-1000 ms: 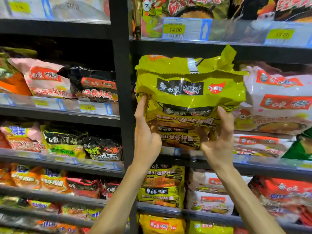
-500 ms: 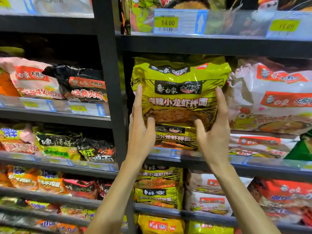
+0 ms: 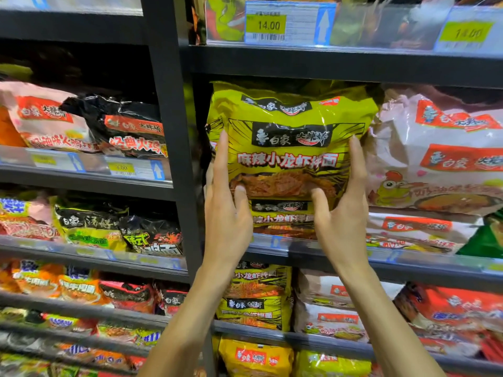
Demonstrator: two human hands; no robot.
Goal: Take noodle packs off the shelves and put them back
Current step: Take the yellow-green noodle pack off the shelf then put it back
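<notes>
Now | dark store shelf (image 3: 408, 263), packs either side | your left hand (image 3: 227, 213) and right hand (image 3: 341, 216) press the yellow pack's (image 3: 288, 126) sides, fingers straight, thumbs on front.

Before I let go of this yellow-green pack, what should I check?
1. Yellow-green pack inside the bay, below the upper shelf: ok.
2. Label upright, facing out: ok.
3. Its bottom seated on the matching pack below: cannot tell.
4. Left hand and right hand pressing its front, fingers straight: ok.
5. Gap to the pink pack beside it: cannot tell.
</notes>
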